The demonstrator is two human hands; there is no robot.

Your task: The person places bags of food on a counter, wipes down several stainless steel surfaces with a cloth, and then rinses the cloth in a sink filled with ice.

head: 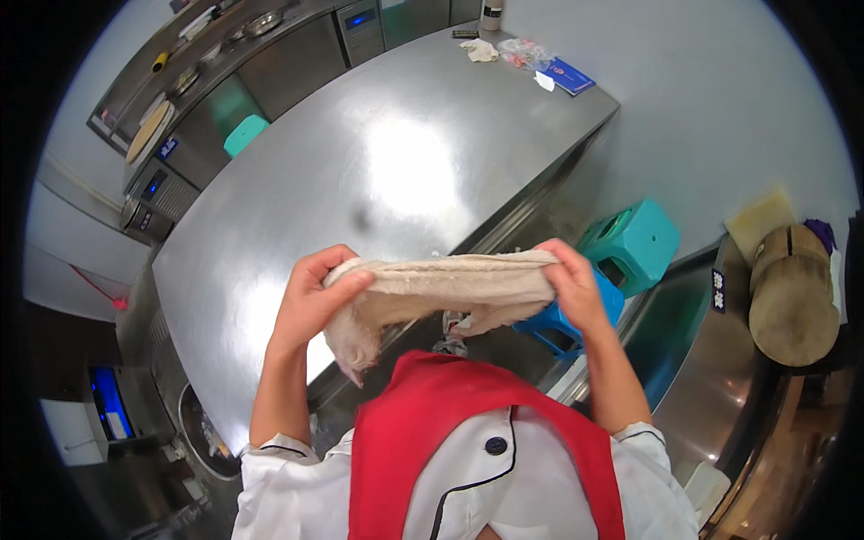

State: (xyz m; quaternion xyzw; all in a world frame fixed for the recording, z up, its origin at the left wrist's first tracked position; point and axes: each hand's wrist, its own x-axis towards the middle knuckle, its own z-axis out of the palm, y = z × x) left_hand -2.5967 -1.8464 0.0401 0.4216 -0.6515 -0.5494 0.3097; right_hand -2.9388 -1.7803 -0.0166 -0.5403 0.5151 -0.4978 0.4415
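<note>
A beige cloth (452,280) is stretched between my two hands, in front of my red apron and above the near edge of a stainless steel table (290,182). My left hand (320,290) grips its left end, thumb on top, with a loose fold hanging below. Its right end is in my right hand (574,280), beyond the table's edge. Another part of the cloth droops beneath, near the right hand. The fingers behind the cloth are partly hidden.
Turquoise (634,243) and blue plastic stools (574,317) stand right of the table. At its far end lie a crumpled cloth (479,50), a plastic bag (523,54) and a blue booklet (570,75). Round wooden blocks (793,324) rest on the right counter. A bin (209,439) stands lower left.
</note>
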